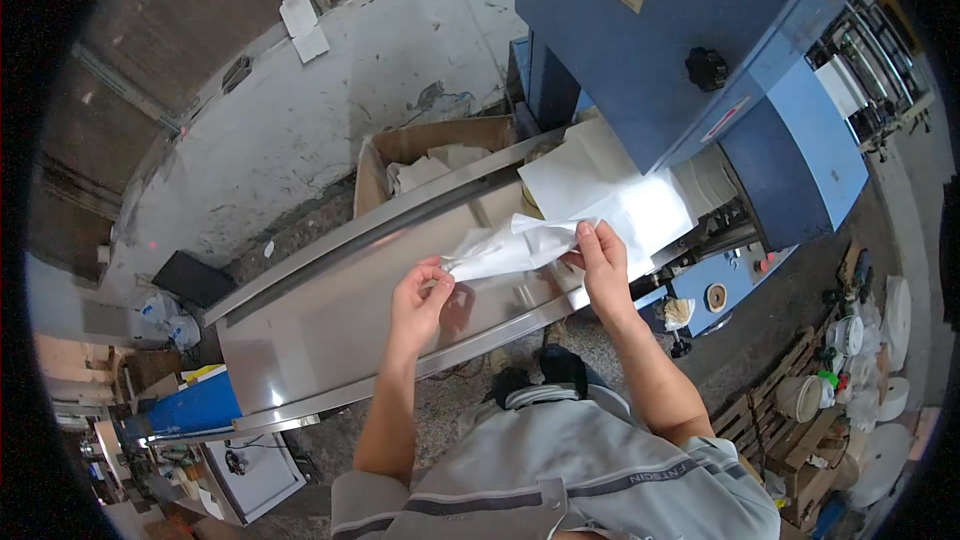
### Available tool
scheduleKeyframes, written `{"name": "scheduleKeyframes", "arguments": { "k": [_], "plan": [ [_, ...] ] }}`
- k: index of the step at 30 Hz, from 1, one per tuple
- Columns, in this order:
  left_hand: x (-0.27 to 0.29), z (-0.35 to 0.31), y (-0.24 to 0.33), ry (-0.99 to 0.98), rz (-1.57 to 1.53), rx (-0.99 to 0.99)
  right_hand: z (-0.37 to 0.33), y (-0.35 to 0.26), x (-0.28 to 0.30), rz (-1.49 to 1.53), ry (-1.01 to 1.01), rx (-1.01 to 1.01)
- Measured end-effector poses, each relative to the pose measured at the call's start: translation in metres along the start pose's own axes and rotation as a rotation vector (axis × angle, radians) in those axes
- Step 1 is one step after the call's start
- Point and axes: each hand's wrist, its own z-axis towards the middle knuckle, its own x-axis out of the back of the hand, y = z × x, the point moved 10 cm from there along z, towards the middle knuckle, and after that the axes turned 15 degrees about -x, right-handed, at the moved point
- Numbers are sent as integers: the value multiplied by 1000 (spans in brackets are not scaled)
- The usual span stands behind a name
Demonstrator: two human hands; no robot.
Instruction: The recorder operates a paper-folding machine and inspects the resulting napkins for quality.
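A crumpled length of thin white paper (512,248), folded over on itself, stretches between my two hands above the metal chute. My left hand (420,298) pinches its left end between thumb and fingers. At the other end, my right hand (602,268) grips it with the thumb on top. Beneath the paper runs the shiny metal chute (320,325) with raised side rails. Just beyond my right hand, several flat white sheets (580,172) lie at the outlet of a blue machine (620,60).
Behind the far rail stands an open cardboard box (368,180) with white paper inside. A black knob (707,68) juts from the machine. White tubs (798,398) and paper rolls (878,462) sit around a wooden pallet on the right. A blue roller (190,405) lies at the chute's left end.
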Motion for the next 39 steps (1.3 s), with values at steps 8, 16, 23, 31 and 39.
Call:
{"name": "scheduleKeyframes", "arguments": {
  "k": [8,16,23,31,39],
  "plan": [
    [-43,27,70,60,671,-465,-18,-19,-50,-407,-256,164],
    [14,62,15,29,340,-268,-17,-44,-30,-437,-254,197],
    [-30,61,8,-140,126,-79,-12,-31,-25,-452,-238,153],
    [-73,65,49,-324,525,-364,-12,-28,-33,-367,-458,73],
    [-60,58,51,-394,259,-227,16,-27,0,-83,-218,-82]
  ]
}}
